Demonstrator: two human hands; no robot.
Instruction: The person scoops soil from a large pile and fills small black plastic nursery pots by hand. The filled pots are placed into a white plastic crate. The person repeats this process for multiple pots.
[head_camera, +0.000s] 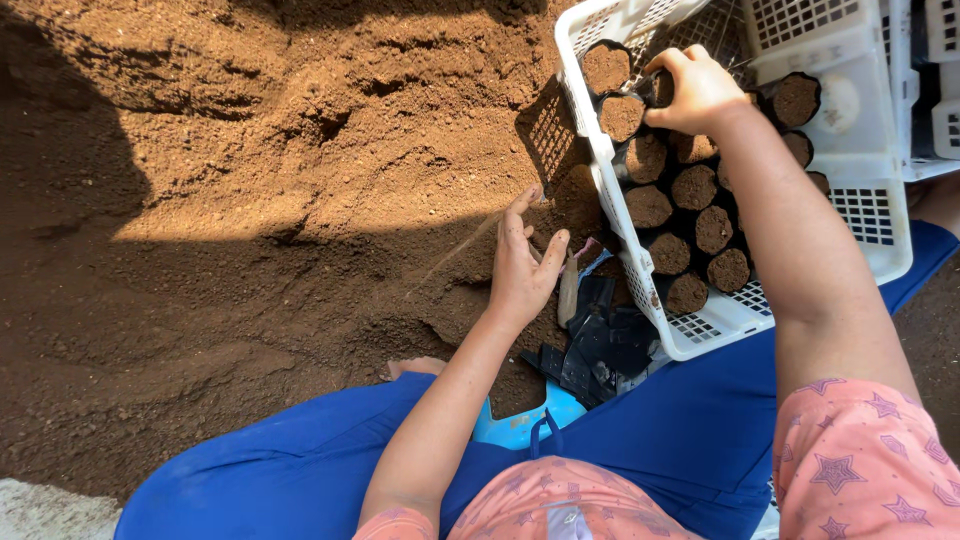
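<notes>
The right hand (695, 90) is curled over the top of a soil-filled black bag (655, 88), fingers clasped on its rim, inside the white crate (640, 285) near its far left corner. The left hand (522, 262) is released, fingers spread and holding nothing, hovering over the soil heap (250, 180) just left of the crate's near wall.

About fourteen filled bags (692, 187) show in the crate, packed upright in rows and touching one another; the arm hides some, so the count is not sure. They crowd the crate's left side. To their right the slatted floor lies bare up to the right wall.

A loose pile of empty black bags (600, 345) lies between the left hand and the crate's near corner, beside a blue scoop (525, 420) at the lap. More white crates (930, 90) stand touching at the far right. Left of the hands the heap runs wide and open, half in shadow.
</notes>
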